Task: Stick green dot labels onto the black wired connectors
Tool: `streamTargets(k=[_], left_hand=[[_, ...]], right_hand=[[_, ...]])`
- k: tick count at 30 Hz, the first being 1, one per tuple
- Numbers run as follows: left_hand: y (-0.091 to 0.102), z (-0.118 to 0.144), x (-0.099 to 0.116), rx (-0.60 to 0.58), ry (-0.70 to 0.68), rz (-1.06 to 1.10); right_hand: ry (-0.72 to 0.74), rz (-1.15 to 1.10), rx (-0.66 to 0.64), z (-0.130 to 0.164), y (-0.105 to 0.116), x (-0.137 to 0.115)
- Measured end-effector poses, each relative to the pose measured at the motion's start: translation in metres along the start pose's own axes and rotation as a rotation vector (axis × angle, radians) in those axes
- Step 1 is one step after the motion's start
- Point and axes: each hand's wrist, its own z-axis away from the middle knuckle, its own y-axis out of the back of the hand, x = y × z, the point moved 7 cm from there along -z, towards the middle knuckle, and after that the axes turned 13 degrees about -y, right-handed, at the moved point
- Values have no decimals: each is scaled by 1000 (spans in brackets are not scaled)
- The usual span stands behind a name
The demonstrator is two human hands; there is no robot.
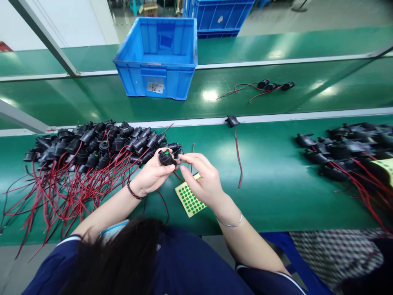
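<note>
My left hand point(155, 174) is closed around a small black pump point(166, 158), a rounded plastic body with a round green sticker on top. Just to its right is my right hand point(204, 178), its index finger and thumb apart and the index fingertip close to the pump. Whether that fingertip touches it I cannot tell. Under the right hand lies a pale yellow sheet point(188, 200) with rows of round green stickers, partly covered by the hand. Left of my left hand is a big heap of similar black pumps point(92, 143) with long red and black wires.
A blue plastic crate point(156, 78) stands behind the bench's white edge strip. One pump point(232, 121) lies near that strip, its wires toward me. Three more parts point(272, 86) lie beyond it. Another pile of pumps point(337, 151) is at right, and a blue crate point(219, 18) farther back.
</note>
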Motion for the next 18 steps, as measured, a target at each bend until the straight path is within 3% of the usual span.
streamTargets(k=[3,7,11,18], left_hand=[[1,1,8,15,-199,-215],[-2,9,23,2,-643,-637],[-9,19,29,-18,-985,-823],[-17,25,32,-30,-1219,-890]], right_hand=[[22,-35,13,-1,-4,-8],[25,-58,49,2,-7,-16],[29,-65,113,11,-4,-20],[51,-66,173,22,0,-22]])
